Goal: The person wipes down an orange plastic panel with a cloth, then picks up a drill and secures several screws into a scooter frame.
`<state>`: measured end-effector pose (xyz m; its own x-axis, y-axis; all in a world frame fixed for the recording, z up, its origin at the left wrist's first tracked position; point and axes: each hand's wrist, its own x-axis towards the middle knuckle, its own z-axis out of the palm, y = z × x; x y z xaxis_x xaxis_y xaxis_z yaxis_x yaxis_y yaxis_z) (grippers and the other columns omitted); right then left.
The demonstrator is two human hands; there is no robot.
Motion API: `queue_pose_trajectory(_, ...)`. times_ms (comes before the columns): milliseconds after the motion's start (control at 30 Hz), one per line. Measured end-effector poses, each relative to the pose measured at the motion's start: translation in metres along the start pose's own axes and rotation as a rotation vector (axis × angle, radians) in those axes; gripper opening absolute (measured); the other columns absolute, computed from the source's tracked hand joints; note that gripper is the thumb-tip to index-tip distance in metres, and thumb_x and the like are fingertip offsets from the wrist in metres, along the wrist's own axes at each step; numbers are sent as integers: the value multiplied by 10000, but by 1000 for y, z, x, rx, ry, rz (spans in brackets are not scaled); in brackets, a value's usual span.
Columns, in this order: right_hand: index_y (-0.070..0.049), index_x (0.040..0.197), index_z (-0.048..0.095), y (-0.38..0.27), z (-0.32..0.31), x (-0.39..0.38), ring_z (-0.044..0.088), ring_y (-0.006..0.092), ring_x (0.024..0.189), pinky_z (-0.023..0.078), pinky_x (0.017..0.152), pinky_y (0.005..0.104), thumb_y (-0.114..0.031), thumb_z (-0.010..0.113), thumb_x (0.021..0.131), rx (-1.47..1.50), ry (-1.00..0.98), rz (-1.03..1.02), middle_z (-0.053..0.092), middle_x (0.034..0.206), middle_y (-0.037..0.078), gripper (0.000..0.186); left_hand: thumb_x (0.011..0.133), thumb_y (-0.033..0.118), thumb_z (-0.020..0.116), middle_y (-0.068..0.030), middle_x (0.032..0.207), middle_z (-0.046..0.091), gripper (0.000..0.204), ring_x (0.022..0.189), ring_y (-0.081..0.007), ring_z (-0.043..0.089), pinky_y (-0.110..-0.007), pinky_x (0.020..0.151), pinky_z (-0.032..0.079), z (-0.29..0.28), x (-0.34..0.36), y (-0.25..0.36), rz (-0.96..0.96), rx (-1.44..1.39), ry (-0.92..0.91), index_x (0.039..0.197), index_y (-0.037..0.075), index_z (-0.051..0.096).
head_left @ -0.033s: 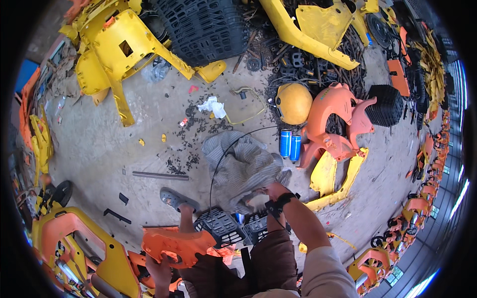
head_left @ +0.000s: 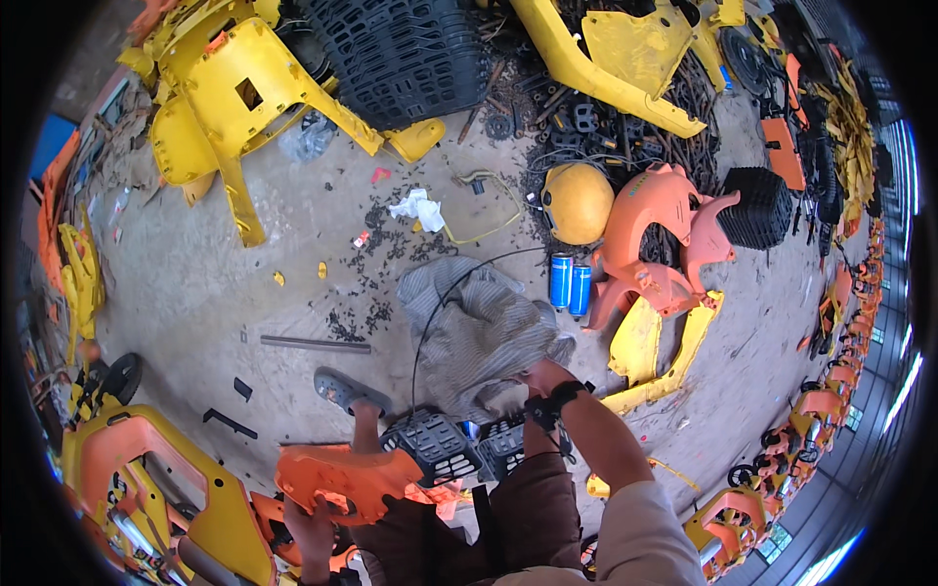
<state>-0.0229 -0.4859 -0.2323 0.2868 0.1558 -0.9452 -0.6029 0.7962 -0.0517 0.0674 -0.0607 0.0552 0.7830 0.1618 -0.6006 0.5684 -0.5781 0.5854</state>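
Note:
My left hand (head_left: 311,532) grips the near left edge of an orange plastic body panel (head_left: 342,479), which has cut-outs along its lower side and lies over my lap. My right hand (head_left: 536,376), with a black band on the wrist, is closed at the near edge of a crumpled grey striped cloth (head_left: 474,322); its fingertips are partly hidden. A thin black cable (head_left: 418,356) curves across the cloth. Black plastic crates (head_left: 430,444) stand between my legs, just below the cloth.
Two blue cans (head_left: 561,283), a yellow helmet-like dome (head_left: 577,204) and pink-orange shells (head_left: 650,220) are to the right of the cloth. A grey strip (head_left: 315,345) lies left. Yellow panels (head_left: 230,93) and a stack of black crates (head_left: 391,63) fill the far side.
The orange panel has shifted very slightly left and down with my left hand. My right forearm has moved a little, staying at the cloth's edge.

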Motion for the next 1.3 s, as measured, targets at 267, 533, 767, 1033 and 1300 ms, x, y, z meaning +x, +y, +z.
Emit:
queue_pose_trajectory(267, -86, 1271, 507, 24, 9, -94, 590, 254, 1094, 483, 974, 445, -194, 477, 992, -295, -126, -112, 600, 1179, 100, 300, 830, -58, 531, -121, 1079, 621, 370, 882, -223, 666, -315, 705, 577, -19, -1, 1, -267, -411, -148, 1198, -25, 515)
queue_pose_trajectory(533, -76, 881, 667, 85, 52, -105, 632, 199, 605, 501, 574, 390, -347, 530, 923, -950, 172, -137, 657, 696, 65, 307, 810, -100, 499, -151, 1194, 564, 476, 1011, -299, 641, -432, 754, 608, 10, -11, -11, -420, -689, -181, 1272, 3, 450)
queue_pose_trajectory(767, 4, 793, 682, 118, 86, -83, 605, 409, 643, 481, 630, 479, -386, 521, 851, -1726, -530, -387, 634, 714, 231, 426, 801, -102, 498, -141, 1147, 579, 435, 972, -289, 645, -429, 750, 606, 18, -18, -21, -428, -676, -140, 1222, 3, 496)
queue_pose_trajectory(1033, -13, 792, 711, 127, 116, -38, 648, 338, 638, 489, 600, 453, -404, 585, 793, -1703, -839, -121, 657, 671, 188, 410, 787, -100, 499, -135, 1094, 580, 409, 945, -275, 644, -421, 719, 600, 13, -15, -50, -489, -629, 36, 1186, -8, 500)
queue_pose_trajectory(1300, -15, 598, 663, 117, 70, 39, 629, 267, 540, 492, 564, 418, -382, 603, 755, -1587, -487, 127, 624, 557, 138, 404, 797, -76, 500, -115, 1196, 580, 457, 1087, -283, 618, -405, 835, 561, -9, -13, -74, -499, -562, 85, 1243, 23, 500)
